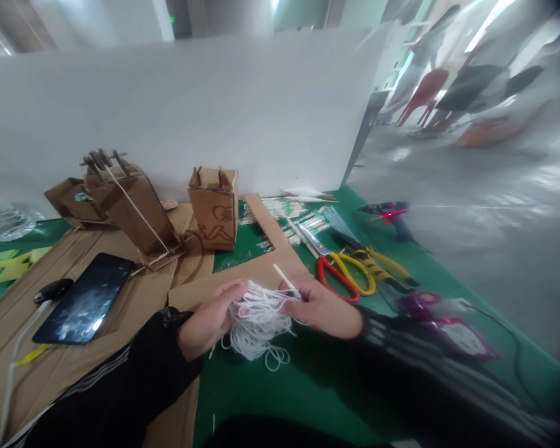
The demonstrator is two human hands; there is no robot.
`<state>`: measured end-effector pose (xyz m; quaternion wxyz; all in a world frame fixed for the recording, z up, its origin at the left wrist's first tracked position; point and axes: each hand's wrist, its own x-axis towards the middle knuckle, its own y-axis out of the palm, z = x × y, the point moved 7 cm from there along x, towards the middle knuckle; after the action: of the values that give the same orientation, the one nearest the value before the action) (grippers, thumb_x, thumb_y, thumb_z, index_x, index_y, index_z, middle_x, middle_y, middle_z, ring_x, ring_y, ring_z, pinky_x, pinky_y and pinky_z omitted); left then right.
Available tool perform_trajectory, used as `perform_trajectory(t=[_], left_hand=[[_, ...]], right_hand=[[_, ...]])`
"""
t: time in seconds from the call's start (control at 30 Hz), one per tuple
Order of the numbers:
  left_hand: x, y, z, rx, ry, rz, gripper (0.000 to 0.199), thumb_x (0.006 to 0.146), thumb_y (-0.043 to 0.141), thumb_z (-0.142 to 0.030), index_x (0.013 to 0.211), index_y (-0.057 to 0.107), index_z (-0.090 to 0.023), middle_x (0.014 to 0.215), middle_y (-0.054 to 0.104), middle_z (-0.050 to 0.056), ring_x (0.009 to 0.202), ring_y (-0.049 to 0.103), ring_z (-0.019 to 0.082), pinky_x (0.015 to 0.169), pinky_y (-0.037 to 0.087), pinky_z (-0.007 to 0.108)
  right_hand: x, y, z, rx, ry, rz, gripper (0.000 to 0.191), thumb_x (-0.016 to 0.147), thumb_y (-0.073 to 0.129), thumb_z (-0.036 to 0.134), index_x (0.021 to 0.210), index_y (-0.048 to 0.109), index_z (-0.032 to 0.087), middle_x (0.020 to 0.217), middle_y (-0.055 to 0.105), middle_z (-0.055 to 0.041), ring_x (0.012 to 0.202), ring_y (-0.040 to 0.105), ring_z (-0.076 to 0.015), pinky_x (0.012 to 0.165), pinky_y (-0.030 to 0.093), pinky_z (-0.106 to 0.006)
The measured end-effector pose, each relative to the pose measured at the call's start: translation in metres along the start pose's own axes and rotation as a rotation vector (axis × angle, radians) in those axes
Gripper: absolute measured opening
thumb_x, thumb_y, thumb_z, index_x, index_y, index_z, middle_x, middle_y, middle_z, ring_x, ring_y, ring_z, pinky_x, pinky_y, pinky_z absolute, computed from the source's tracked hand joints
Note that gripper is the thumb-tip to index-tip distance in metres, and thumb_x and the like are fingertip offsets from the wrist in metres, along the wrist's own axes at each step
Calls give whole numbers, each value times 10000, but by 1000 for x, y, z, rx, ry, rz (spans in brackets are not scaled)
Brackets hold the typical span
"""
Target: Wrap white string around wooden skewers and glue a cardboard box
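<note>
A loose bundle of white string [261, 320] hangs between my two hands, with loops drooping above the green table. My left hand [212, 317] is closed around the bundle's left side. My right hand [322, 308] pinches a thin wooden stick [284, 279] that points up and left, and string runs close against its fingers. Just beyond the hands lie flat cardboard strips [247, 274]. Scissors [340, 270] with red and yellow handles rest beyond my right hand.
Cardboard box models [213, 208] stand at the back, one leaning model [130, 208] with sticks and string. A tablet [84, 298] lies left on cardboard. To the right are pliers [382, 264], a glue gun [394, 218] and a purple power strip [448, 323]. A white panel [191, 112] rises behind.
</note>
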<state>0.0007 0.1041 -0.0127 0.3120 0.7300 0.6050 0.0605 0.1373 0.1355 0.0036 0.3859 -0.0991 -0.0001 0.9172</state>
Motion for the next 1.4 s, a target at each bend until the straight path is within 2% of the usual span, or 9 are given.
perform_trajectory(t=[0.23,0.43,0.53,0.67,0.83,0.97,1.13,1.23,1.4], left_hand=[[3,-7,-12,401,175,-76,276,866,577,-441,832,553,-168,647,526,-42,538,468,87,534,377,205],[-6,2,-35,930,450,-117,251,893,531,-399,890,651,-179,988,609,58,953,564,206,810,439,285],[-9,-2,-37,806,474,-138,241,880,555,-391,840,651,-173,1072,586,82,1004,551,221,832,440,301],[-4,-6,-21,377,325,-77,255,886,556,-405,854,626,-161,775,608,23,653,538,128,643,441,255],[-2,-3,-10,96,215,-56,281,828,637,-431,779,564,-163,570,467,-56,471,439,65,477,380,184],[-4,1,-9,231,132,8,287,828,635,-440,939,591,-179,620,521,-54,368,333,18,355,254,149],[-4,7,-12,558,179,28,363,785,697,-369,1092,644,-182,955,695,60,799,642,176,685,491,254],[-1,1,-5,598,143,-33,349,819,637,-427,1058,671,-175,889,715,53,765,650,200,641,484,268],[1,-13,0,254,73,-106,212,823,628,-384,811,603,-174,850,669,24,568,563,113,523,440,227]], right_hand=[[0,4,-15,201,133,52,302,723,692,405,816,531,167,452,410,121,299,263,-19,281,174,-153],[1,-2,-10,151,114,12,307,753,656,443,751,542,159,441,459,94,287,277,-23,270,164,-158],[1,-5,-7,43,100,-28,360,808,600,494,776,603,135,506,540,50,322,294,-24,302,175,-173],[2,0,1,29,-3,-6,374,815,611,492,801,671,124,580,539,32,429,353,-42,392,239,-193],[1,-1,0,33,-26,-24,384,800,636,488,879,723,123,547,505,43,454,351,-47,413,238,-194],[0,-5,-7,-14,37,-33,436,826,601,496,981,719,106,394,339,97,348,241,-35,349,140,-191],[0,-9,-9,156,46,-67,394,832,598,459,966,691,100,349,281,127,287,215,-32,297,150,-162],[1,-6,-9,325,58,-25,310,816,613,416,893,676,123,359,255,139,286,151,-26,270,172,-147],[1,-7,-7,471,64,6,253,810,594,374,708,613,144,592,603,31,297,171,3,258,141,-150]])
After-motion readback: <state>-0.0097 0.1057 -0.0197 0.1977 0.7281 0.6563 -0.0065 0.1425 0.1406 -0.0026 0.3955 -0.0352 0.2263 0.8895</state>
